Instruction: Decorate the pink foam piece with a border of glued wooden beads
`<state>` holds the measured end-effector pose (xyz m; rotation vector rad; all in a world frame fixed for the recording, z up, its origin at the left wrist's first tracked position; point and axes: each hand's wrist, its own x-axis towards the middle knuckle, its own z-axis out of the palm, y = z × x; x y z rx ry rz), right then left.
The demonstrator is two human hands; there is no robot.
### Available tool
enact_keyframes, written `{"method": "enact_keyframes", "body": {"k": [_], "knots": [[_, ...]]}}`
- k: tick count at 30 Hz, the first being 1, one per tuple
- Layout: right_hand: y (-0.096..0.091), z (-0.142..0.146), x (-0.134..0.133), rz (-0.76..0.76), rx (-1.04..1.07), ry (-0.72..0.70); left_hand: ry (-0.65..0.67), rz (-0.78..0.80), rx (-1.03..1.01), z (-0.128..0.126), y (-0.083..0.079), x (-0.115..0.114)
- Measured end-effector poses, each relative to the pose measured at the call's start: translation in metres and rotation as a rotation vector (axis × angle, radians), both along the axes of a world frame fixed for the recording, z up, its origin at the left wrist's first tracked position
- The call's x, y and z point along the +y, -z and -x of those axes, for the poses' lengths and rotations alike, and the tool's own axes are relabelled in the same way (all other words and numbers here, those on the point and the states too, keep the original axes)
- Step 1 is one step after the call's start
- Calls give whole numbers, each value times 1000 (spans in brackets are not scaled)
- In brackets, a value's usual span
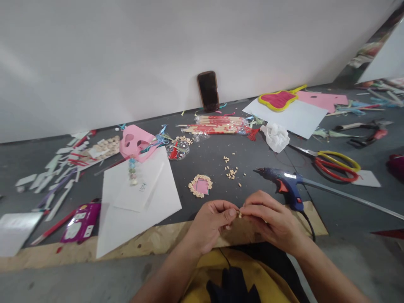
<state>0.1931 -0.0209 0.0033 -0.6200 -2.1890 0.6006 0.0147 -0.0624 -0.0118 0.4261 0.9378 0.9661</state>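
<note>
Near the table's front edge, my left hand (214,221) and my right hand (273,216) meet with pinched fingertips. Between them show a few tiny pale wooden pieces (240,215), partly hidden by the fingers. Beyond my left hand lies a small pink piece (201,186) ringed with similar pale pieces. Loose pale pieces (232,173) are scattered on the dark table ahead of my hands. A blue glue gun (292,189) with a red trigger and a long glue stick rests just past my right hand.
White paper (170,191) and a pink cutout (137,141) are on the left, beside a purple pouch (82,221) and strips. Wrapped sticks (221,125), a phone (208,91) against the wall and crumpled tissue (275,136) are behind. Scissors (336,164) and pliers (372,130) lie right.
</note>
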Motion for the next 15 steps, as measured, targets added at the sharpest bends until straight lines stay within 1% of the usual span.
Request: {"method": "enact_keyframes", "body": {"k": [5, 10, 15], "knots": [[-2, -2, 0, 4, -6, -26, 16, 4, -3, -2, 1, -2], [2, -4, -2, 30, -12, -37, -6, 37, 7, -3, 1, -1], [6, -5, -8, 73, 0, 16, -6, 50, 3, -5, -1, -2]]}}
